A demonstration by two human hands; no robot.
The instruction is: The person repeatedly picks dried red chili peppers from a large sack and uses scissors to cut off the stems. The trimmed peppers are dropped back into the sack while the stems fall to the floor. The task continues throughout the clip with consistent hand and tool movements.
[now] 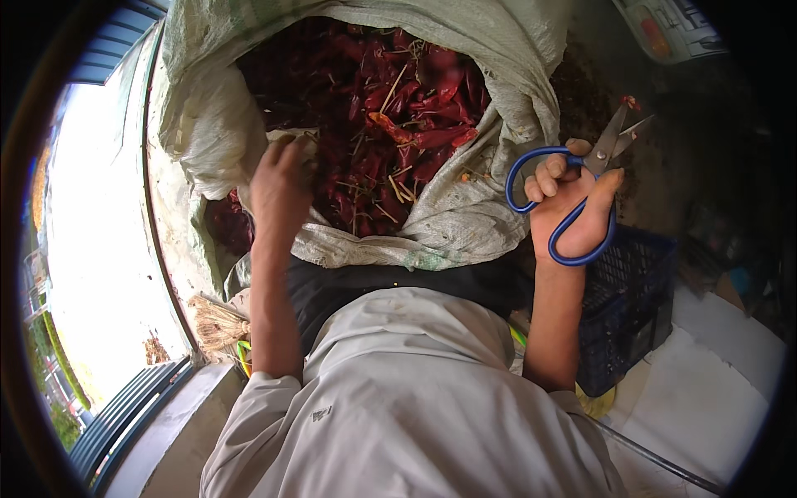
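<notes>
My right hand [570, 190] holds scissors [599, 160] with blue loop handles, to the right of a woven plastic sack [473, 227]. Their blades point up and are spread a little, with a small red scrap at one tip. Dark red dried chilli peppers [361, 81] fill the sack, which has its mouth rolled back. An orange-red chilli [391, 129] and loose straw-coloured stems lie on top. My left hand [281, 183] is over the left side of the sack mouth, by a pale flap. It is blurred, and its fingertips are hard to make out.
More red peppers [230, 224] show in an opening at lower left, above a straw brush [215, 322]. A dark blue plastic crate [629, 305] stands by my right forearm. At top right is a pale tray [675, 34]. A bright opening [99, 249] borders the left side.
</notes>
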